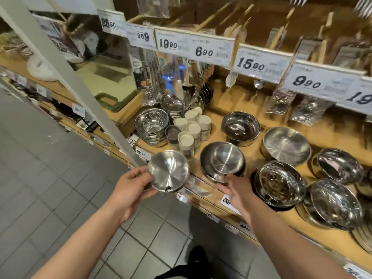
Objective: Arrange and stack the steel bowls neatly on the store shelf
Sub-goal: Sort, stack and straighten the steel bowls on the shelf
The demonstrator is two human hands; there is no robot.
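My left hand [134, 185] grips a small steel bowl [168, 171] by its rim, held in the air just in front of the shelf edge. My right hand [233, 191] reaches to the front rim of a bowl stack [222, 161], where a smaller bowl lies tilted inside a larger one; its fingers touch the rim, and the grip is hard to make out. Further steel bowls stand on the wooden shelf [217, 115]: a deep stack [151, 125] at the left, a dark shiny bowl [240, 126], a wide flat bowl [286, 144], and loosely piled bowls [280, 184] to the right.
White-lidded jars [193, 127] cluster between the bowl stacks. Price tags [261, 64] hang along the upper shelf rail above packaged utensils. A grey slanted post [80, 85] crosses at the left. Grey tiled floor [60, 188] lies below, with lower shelves beneath.
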